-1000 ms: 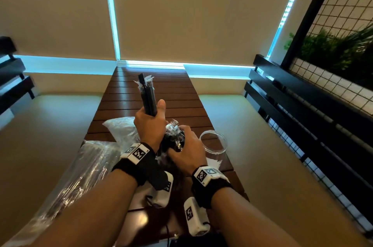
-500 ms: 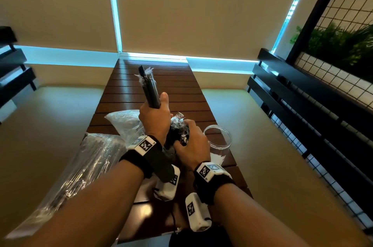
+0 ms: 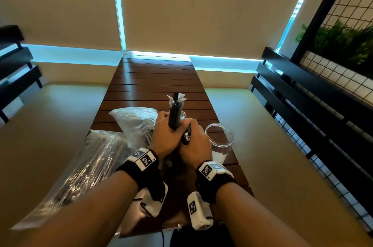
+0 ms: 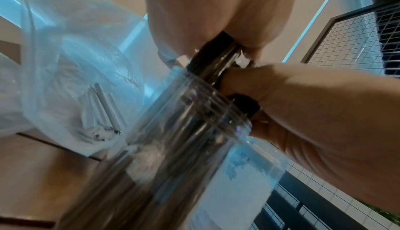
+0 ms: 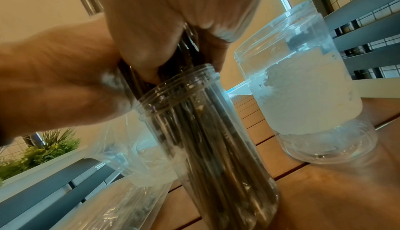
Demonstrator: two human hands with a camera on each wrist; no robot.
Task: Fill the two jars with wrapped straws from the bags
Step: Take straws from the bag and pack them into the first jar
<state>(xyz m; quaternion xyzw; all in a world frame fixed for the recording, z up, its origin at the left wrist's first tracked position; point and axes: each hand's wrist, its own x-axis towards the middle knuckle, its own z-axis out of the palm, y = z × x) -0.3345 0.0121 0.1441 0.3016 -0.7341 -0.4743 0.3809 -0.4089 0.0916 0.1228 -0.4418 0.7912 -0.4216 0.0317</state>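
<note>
My left hand (image 3: 164, 135) grips a bundle of black wrapped straws (image 3: 175, 113) that stands upright above my fist. Right beside it, my right hand (image 3: 196, 143) grips the tops of more dark straws (image 5: 194, 131) standing in a clear jar (image 5: 216, 148). My hands hide that jar in the head view; the left wrist view shows the same jar (image 4: 184, 148) below both hands, tilted. A second clear jar (image 3: 219, 139) stands just to the right with no straws inside and a white label on its side (image 5: 307, 100).
A bag of white straws (image 3: 135, 123) lies behind my left hand. A long clear bag of dark straws (image 3: 96, 166) lies at the left edge of the slatted wooden table (image 3: 153, 85). Benches flank the table and a black rail runs along the right.
My left hand has carried its bundle to the right, so it now touches my right hand over the jar. The bundle stands more upright than before.
</note>
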